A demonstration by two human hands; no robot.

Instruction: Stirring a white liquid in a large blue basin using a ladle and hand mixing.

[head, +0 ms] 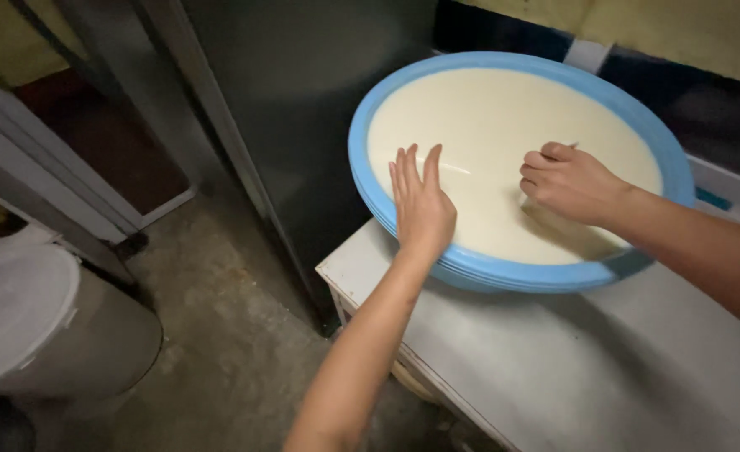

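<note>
A big round blue basin (370,180) full of cream-coloured liquid (487,109) stands on a white table (621,368). My left hand (421,201) lies flat over the basin's near-left rim, fingers straight and together, pointing away over the liquid. My right hand (572,180) hovers over the liquid at the right, its fingers curled around a thin pale stick-like thing that pokes out past the knuckles; what it is stays unclear.
A tall dark metal cabinet (303,100) rises just behind and left of the basin. On the concrete floor (219,310) at the left stands a grey bucket with a white lid (18,310). The table's corner edge (324,272) lies near the cabinet.
</note>
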